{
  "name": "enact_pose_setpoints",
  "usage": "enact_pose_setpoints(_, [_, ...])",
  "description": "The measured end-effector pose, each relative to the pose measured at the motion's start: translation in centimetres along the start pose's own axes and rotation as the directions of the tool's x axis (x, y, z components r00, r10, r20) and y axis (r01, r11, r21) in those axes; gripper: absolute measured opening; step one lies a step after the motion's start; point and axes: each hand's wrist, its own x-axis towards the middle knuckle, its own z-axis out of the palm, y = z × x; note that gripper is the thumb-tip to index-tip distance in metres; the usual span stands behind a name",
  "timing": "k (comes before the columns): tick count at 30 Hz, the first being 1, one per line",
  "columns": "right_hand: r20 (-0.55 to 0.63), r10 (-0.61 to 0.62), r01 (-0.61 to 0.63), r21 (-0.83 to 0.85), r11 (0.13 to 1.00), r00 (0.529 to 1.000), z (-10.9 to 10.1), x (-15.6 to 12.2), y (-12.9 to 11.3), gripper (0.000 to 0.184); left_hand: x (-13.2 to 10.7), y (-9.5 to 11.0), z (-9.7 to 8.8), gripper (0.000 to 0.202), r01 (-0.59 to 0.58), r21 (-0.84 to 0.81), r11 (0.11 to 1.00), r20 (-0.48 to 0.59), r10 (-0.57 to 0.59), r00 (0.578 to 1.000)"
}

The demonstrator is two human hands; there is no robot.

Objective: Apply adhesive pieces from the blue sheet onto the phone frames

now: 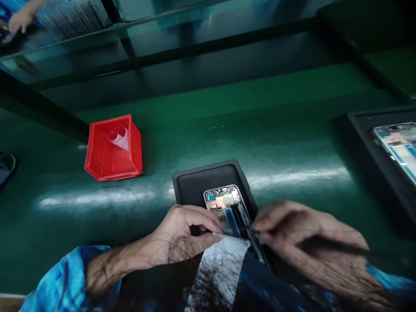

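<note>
An opened phone (225,200) with its circuit board showing lies in a black tray (195,182) at the near middle of the green bench. My left hand (182,236) pinches a white perforated strip (224,264) at the phone's lower half. My right hand (302,238) grips a thin dark tool (341,248) like a pen, its fingertips at the phone's right edge. The phone's lower end is hidden by both hands and the strip.
A red bin (112,149) holding a curled perforated strip stands at the left. A second black tray (367,143) with another opened phone (398,145) sits at the right edge. Another person's hand (21,17) shows at the far top left, beyond dark rails.
</note>
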Motion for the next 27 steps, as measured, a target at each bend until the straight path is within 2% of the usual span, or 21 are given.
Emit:
enact_pose_setpoints(2, [-0.144,0.096,-0.095,0.018,0.995,0.985,0.1,1.0,1.1,0.023,0.0,-0.1,0.0,0.004,-0.021,0.013,1.000,0.008,0.021,1.000])
enact_pose_setpoints(4, [-0.223,0.191,-0.179,0.070,0.981,0.956,0.1,2.2,2.3,0.022,0.0,-0.2,0.0,0.004,-0.041,0.038,0.998,-0.002,0.041,0.999])
enact_pose_setpoints(7, [-0.220,0.259,-0.243,0.099,0.965,0.940,0.3,3.4,3.3,0.026,0.0,-0.4,-0.1,0.004,-0.063,0.069,0.996,-0.014,0.064,0.998])
enact_pose_setpoints(10, [-0.230,0.267,-0.258,0.071,0.964,0.936,0.6,3.7,3.3,0.031,0.0,-0.4,-0.1,0.004,-0.079,0.076,0.994,-0.006,0.080,0.997])
enact_pose_setpoints(20, [-0.256,0.250,-0.257,0.006,0.966,0.934,1.2,3.4,3.1,0.025,0.3,-0.2,0.1,0.004,-0.087,0.086,0.992,-0.026,0.089,0.996])
enact_pose_setpoints(27, [-0.255,0.231,-0.245,-0.025,0.969,0.939,1.3,3.4,3.2,0.032,0.3,-0.3,0.0,0.004,-0.093,0.085,0.992,-0.012,0.094,0.996])
